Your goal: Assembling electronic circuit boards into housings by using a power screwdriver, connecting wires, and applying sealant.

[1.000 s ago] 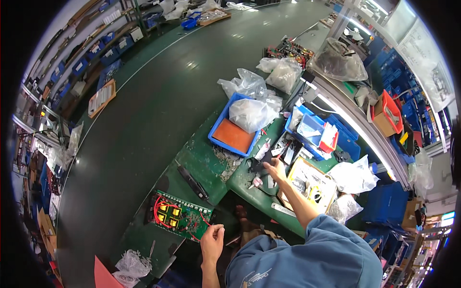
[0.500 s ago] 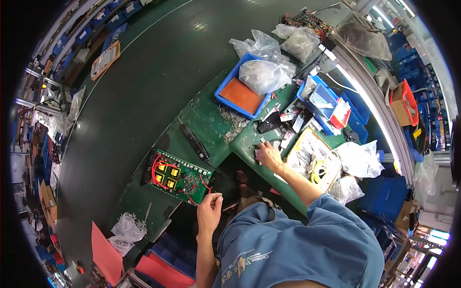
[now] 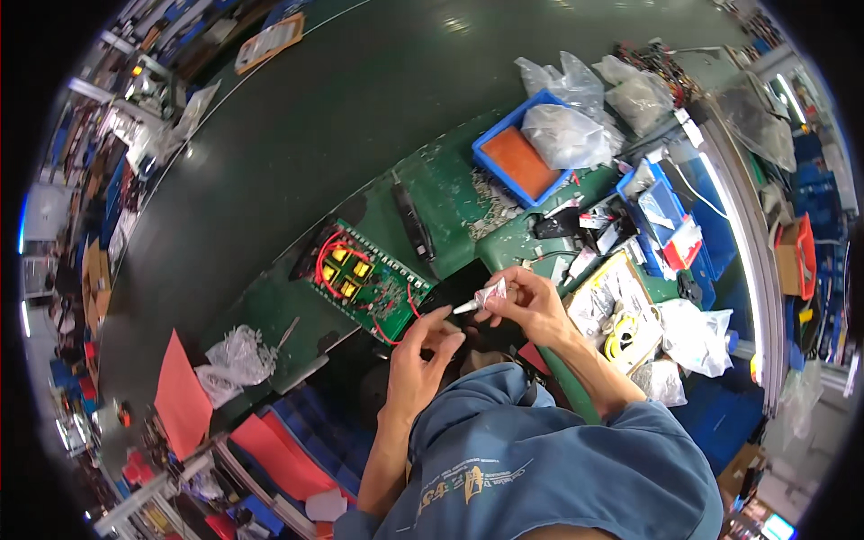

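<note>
My right hand (image 3: 531, 306) pinches a small white tube (image 3: 492, 292) with red marks. The tube's narrow pale nozzle points left, toward my left hand (image 3: 418, 360). That hand is curled with its fingertips drawn together just short of the nozzle, and what it holds, if anything, is too small to make out. Beyond my left hand lies a green circuit board (image 3: 389, 292) with several yellow-wrapped transformers (image 3: 346, 270) and looped red wires (image 3: 321, 261). A long black handheld tool (image 3: 412, 220) rests on the green bench past the board.
A blue bin (image 3: 486, 148) with an orange-brown sheet stands at the far right, partly under clear plastic bags (image 3: 567, 135). Nearer right are a tray (image 3: 589, 292) of bagged parts and yellow cable (image 3: 621, 337). Red sheets (image 3: 283, 454) and a crumpled clear bag (image 3: 241, 355) lie left.
My right hand has come off the bench and moved left, bringing the white tube in front of me. My left hand has moved slightly up and right. The whole view has shifted.
</note>
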Motion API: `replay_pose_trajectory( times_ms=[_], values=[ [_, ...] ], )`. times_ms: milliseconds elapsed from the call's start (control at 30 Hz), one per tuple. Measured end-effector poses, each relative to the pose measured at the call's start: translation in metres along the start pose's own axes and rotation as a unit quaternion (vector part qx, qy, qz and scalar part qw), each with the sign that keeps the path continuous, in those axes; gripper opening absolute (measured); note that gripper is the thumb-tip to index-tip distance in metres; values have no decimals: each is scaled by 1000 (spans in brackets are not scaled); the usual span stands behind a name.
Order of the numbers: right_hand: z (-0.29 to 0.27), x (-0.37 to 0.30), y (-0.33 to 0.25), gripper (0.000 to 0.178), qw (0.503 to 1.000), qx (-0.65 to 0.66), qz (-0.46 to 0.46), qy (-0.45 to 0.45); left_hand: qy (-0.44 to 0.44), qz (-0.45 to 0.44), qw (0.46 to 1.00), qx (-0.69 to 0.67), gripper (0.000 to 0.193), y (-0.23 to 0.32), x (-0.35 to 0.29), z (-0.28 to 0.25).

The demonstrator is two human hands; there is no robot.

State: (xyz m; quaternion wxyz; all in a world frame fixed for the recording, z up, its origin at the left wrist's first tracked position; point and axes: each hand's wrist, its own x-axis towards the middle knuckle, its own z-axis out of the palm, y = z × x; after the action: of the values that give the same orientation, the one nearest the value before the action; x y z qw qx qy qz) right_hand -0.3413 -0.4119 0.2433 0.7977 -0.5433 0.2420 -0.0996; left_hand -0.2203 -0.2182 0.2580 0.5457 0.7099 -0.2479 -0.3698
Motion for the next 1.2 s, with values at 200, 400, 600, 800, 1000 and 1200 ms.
replay_pose_trajectory(
  times_ms=[200,400,600,800,1000,1200],
  values=[
    [33,-10,-22,19,997,17,2,-69,60,213,957,191,10,37,-12,-18],
    [42,-10,-41,17,982,-55,55,-172,-15,271,910,312,13,58,-27,-52],
    [51,-12,-40,15,969,-26,103,-221,-7,233,960,157,20,61,-49,-69],
    [45,-12,-31,17,984,20,84,-154,201,95,975,11,29,33,-70,-116],
    [62,-5,-8,14,987,17,81,-135,199,8,971,136,23,-16,-76,-105],
    [65,14,50,11,992,35,61,-105,257,-71,956,120,21,-79,-65,-131]
  ],
)
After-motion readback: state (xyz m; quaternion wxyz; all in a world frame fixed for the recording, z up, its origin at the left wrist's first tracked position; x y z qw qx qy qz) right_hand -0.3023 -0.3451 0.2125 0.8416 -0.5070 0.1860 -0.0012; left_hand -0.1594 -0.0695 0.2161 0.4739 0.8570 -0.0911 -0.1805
